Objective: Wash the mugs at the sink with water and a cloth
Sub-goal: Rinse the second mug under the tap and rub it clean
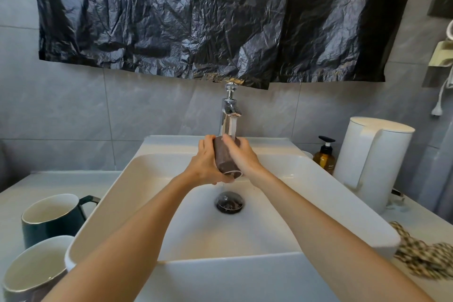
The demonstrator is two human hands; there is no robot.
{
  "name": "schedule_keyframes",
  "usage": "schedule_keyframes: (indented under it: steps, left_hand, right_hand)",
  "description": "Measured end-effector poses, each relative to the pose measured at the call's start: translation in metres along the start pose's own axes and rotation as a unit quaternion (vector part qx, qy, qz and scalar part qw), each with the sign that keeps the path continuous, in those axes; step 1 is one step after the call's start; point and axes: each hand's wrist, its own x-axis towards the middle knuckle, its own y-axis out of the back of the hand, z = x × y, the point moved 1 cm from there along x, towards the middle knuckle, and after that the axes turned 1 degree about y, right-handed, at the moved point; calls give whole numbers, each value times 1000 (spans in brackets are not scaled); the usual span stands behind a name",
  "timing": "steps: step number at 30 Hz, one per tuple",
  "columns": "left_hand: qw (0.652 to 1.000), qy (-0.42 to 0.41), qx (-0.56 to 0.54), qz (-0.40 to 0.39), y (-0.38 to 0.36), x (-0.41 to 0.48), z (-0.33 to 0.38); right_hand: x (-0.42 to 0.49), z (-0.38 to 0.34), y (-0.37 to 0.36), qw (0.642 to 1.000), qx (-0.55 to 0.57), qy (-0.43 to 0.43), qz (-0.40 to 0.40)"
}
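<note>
While water runs from the tap onto it, we hold a brown mug over the back of the sink, above the drain, its mouth tipped towards us. Our left hand curls round its left side and our right hand wraps the other (fingers together, clamped on the mug). A green mug and a second mug stand on the counter by the sink's left edge. A patterned cloth lies by its right edge.
</note>
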Motion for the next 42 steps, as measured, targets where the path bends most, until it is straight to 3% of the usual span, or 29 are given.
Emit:
schedule_keyframes:
  steps: [2,3,5,8,13,16,19,23,28,32,39,42]
  left_hand:
    - [1000,3,0,3,0,1,-1]
    - [1000,1,-2,3,0,1,-1]
    - [1000,-2,-19,2,-2,1,-2]
    - [998,-1,-70,-9,-3,1,-2]
    - [990,13,-139,-33,1,5,-8]
    - [989,16,-144,-42,0,2,-6]
    - [987,20,-149,-56,-3,0,-6]
    - [972,49,-212,-90,1,0,-10]
    - [996,-8,-81,-35,0,6,-8]
    - [996,-10,-86,-30,-3,9,-6]
    - [995,10,-102,-15,-3,5,-5]
    - [989,28,-142,-35,1,4,-8]
  right_hand:
    - [-4,-1,-5,986,-139,74,53]
    - [-5,-3,-5,986,-142,71,56]
    - [0,-7,-1,1000,-7,-1,15]
    - [1,-5,12,974,174,-128,-63]
    - [-3,0,8,999,34,23,-8]
    - [0,-3,6,994,90,-54,-17]
    - [1,1,13,972,175,-125,-92]
    - [-4,6,19,976,163,-75,-126]
    - [-3,1,1,991,126,-36,10]
    - [-1,-3,-5,994,76,-46,70]
    - [2,-2,10,978,151,-118,-81]
    - [2,-2,2,996,80,-26,-38]
